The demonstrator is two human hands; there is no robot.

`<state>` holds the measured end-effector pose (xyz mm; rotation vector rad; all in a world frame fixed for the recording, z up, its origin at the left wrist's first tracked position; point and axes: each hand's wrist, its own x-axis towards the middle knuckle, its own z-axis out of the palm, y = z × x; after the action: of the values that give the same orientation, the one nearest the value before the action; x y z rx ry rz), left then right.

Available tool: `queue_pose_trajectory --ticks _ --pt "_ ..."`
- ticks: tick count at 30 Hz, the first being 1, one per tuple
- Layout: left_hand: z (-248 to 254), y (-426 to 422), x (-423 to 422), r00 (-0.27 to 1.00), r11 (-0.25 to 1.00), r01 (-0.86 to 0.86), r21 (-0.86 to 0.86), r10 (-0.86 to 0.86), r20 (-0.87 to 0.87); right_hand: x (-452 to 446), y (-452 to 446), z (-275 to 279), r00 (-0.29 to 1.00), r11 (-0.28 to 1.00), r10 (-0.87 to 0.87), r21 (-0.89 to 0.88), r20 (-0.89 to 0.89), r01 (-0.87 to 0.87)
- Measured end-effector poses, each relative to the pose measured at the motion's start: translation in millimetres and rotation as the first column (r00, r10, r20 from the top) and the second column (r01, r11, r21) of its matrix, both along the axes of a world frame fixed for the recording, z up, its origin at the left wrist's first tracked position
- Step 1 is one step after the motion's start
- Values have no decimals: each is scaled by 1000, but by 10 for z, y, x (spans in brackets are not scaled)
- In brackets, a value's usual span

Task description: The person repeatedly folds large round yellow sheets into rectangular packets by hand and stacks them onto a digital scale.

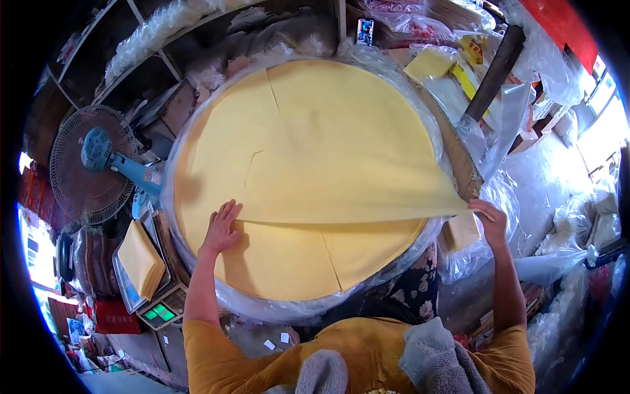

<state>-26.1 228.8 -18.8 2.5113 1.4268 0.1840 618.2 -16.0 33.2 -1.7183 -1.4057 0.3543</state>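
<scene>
A large round stack of thin yellow sheets (315, 144) lies on a round table wrapped in clear plastic (172, 217). My left hand (224, 226) rests with its fingers spread at the left end of the top sheet's straight edge. At the right, my right hand (487, 215) pinches the corner of that sheet and holds it stretched out past the table's rim. Below the straight edge another yellow layer (282, 259) shows, with a dark crease or slit running down it. Two more short lines mark the upper sheet.
A blue fan (98, 150) stands at the left, above folded yellow sheets (141, 259) on a tray. A scale with a green display (159, 315) sits below. A dark post (495, 72) leans at the upper right among plastic bags. A phone (365, 31) is behind the table.
</scene>
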Motion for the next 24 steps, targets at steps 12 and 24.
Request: queue_pose_trajectory --ticks 12,24 --pt "-158 444 -460 958 776 -208 596 283 -34 -16 -152 -131 1000 995 1 -97 -18 -3" --pt "131 246 -224 988 996 -16 84 29 -151 241 -101 -477 915 973 -205 -173 -349 152"
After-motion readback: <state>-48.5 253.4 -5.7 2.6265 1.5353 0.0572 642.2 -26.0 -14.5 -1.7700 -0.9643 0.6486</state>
